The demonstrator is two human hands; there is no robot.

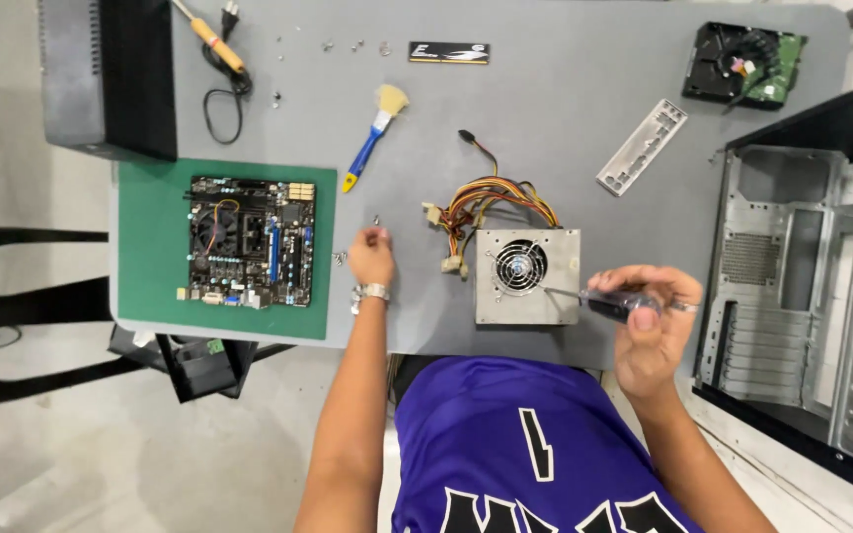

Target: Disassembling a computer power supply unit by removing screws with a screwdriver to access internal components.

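Grey surface (565, 89) fills the head view, a green mat (150, 257) at nine o'clock bearing a motherboard (252, 242). At centre sits a power supply (527, 276), its coloured wires (491, 197) fanned toward twelve. Right hand (649, 326) at four o'clock — fingers pinched around a screwdriver (609, 301), tip touching the supply's edge. Left hand (372, 259) rests fingertips down, pressed together over small screws (340, 258). An open computer case (812, 286) lies at three o'clock.

Purple sleeveless jersey with white-edged black markings, silver wristwatch (375, 292), ring (684, 307).
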